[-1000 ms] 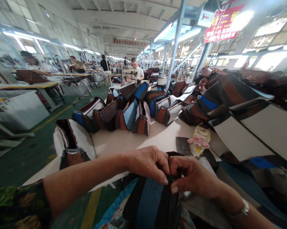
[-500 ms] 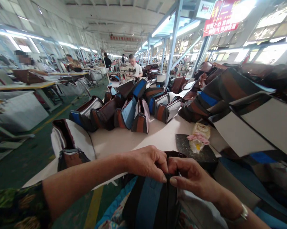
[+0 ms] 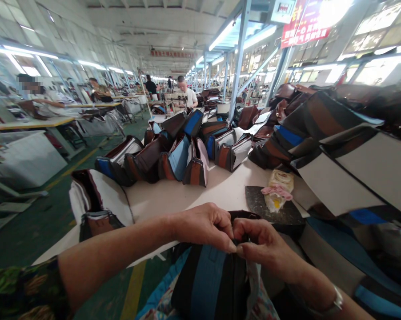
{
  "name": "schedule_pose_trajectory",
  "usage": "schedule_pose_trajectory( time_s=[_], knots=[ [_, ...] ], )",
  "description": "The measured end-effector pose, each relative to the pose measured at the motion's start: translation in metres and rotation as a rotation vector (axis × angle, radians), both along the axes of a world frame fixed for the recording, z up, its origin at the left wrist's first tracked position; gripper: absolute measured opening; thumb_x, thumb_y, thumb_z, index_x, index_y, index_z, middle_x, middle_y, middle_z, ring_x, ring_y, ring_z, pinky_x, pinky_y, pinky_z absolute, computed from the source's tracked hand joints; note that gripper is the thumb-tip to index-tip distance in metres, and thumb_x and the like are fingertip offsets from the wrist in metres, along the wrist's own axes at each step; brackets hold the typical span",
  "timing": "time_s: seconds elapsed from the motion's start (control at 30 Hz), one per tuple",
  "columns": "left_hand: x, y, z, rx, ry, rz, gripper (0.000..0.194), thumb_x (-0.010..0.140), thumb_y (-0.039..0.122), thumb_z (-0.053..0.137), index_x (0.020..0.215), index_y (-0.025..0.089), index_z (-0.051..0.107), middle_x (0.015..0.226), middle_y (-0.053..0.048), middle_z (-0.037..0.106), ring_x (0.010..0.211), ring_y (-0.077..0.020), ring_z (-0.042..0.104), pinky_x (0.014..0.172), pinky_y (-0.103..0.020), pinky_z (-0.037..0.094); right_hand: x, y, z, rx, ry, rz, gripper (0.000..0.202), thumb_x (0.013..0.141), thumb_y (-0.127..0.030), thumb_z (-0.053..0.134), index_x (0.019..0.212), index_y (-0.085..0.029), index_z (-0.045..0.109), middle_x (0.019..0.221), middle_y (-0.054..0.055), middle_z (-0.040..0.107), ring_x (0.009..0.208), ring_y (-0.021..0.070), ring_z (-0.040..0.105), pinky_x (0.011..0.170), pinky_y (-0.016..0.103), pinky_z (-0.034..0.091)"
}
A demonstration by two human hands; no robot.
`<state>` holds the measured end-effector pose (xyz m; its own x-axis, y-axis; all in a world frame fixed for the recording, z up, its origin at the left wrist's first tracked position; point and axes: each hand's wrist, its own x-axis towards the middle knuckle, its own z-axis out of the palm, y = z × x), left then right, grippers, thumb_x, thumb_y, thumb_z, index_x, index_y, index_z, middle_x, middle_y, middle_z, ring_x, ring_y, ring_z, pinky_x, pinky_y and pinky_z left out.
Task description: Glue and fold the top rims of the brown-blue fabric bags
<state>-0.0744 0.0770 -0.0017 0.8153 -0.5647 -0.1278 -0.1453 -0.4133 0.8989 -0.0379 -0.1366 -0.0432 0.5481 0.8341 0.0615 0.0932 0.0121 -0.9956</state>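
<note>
Just beyond the near edge of my lap, a dark grey, soft-sided bag with a broad blue stripe [image 3: 206, 280] is hanging below my fingers, its upper seam lying directly between them. My left fingers [image 3: 223, 241] are pinching that seam from the left, the thumb pressing near the top of the stripe, and my right fingers [image 3: 250, 251] are pinching it from the right. Both grips are standing narrow, the two thumb tips almost meeting over the seam; I cannot tell what small part they are hiding. Beneath the bag, a flower-printed cloth with a bright blue border [image 3: 163, 284] is showing.

Ahead of my knuckles, the pale cream tabletop [image 3: 160, 198] is stretching away. Near my left forearm, a white-walled bag with a maroon lining and brown end [image 3: 114, 195] is standing upright. Farther off, a dark grey bag with a brown stripe and pinkish side [image 3: 196, 171] is standing in a row of others. To the right, a yellowish plastic bundle tied with pink cloth [image 3: 277, 193] is resting on a flat black slab [image 3: 256, 202]. On my right wrist I am wearing a silver-coloured bracelet [image 3: 338, 298].
</note>
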Motion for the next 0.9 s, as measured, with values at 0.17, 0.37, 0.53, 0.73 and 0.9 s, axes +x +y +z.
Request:
schedule_pose_trajectory(
  time_s=[0.17,0.37,0.53,0.73,0.9],
  knots=[
    [0.000,-0.006,-0.006,0.112,0.007,0.132,0.016,0.067,0.029,0.075,0.072,0.014,0.071,0.071,0.002,0.058,0.065,-0.0120,0.052,0.058,-0.023,0.038,-0.001,0.002,-0.002,0.009,0.075,-0.009,0.012,0.074,-0.025,0.066,0.074,-0.016,0.057,0.069,-0.003,0.049,0.065,0.0115,0.037,0.059,0.026,0.029],
    [0.001,-0.006,-0.006,0.067,-0.119,0.056,0.007,0.066,0.014,0.061,0.064,0.014,0.068,0.072,0.002,0.058,0.068,-0.0120,0.055,0.061,-0.021,0.041,0.003,0.001,-0.007,0.013,0.141,0.020,0.014,0.075,-0.026,0.065,0.073,-0.017,0.054,0.066,-0.005,0.042,0.062,0.0104,0.031,0.057,0.026,0.024],
    [0.000,-0.005,-0.002,0.045,-0.143,0.054,0.008,0.067,0.014,0.063,0.068,0.015,0.071,0.075,0.001,0.060,0.070,-0.0123,0.056,0.064,-0.021,0.042,0.002,-0.003,-0.006,0.008,0.077,0.004,0.018,0.082,-0.031,0.062,0.076,-0.017,0.053,0.070,-0.003,0.044,0.067,0.0119,0.035,0.060,0.027,0.028],
    [0.000,-0.005,-0.002,0.022,-0.094,0.060,0.007,0.069,0.021,0.069,0.070,0.014,0.072,0.074,0.002,0.059,0.070,-0.0122,0.055,0.063,-0.022,0.041,0.000,0.002,-0.004,-0.002,0.072,-0.047,0.017,0.078,-0.028,0.065,0.078,-0.017,0.052,0.073,-0.003,0.045,0.069,0.0126,0.036,0.061,0.026,0.029],
    [0.000,-0.007,-0.005,0.071,-0.128,0.099,0.003,0.067,0.015,0.065,0.064,0.015,0.067,0.070,0.002,0.057,0.066,-0.0113,0.053,0.059,-0.022,0.039,-0.003,0.004,-0.011,-0.017,0.034,-0.075,0.010,0.082,-0.025,0.060,0.079,-0.018,0.052,0.072,-0.004,0.045,0.069,0.0129,0.037,0.061,0.026,0.030]
  ],
)
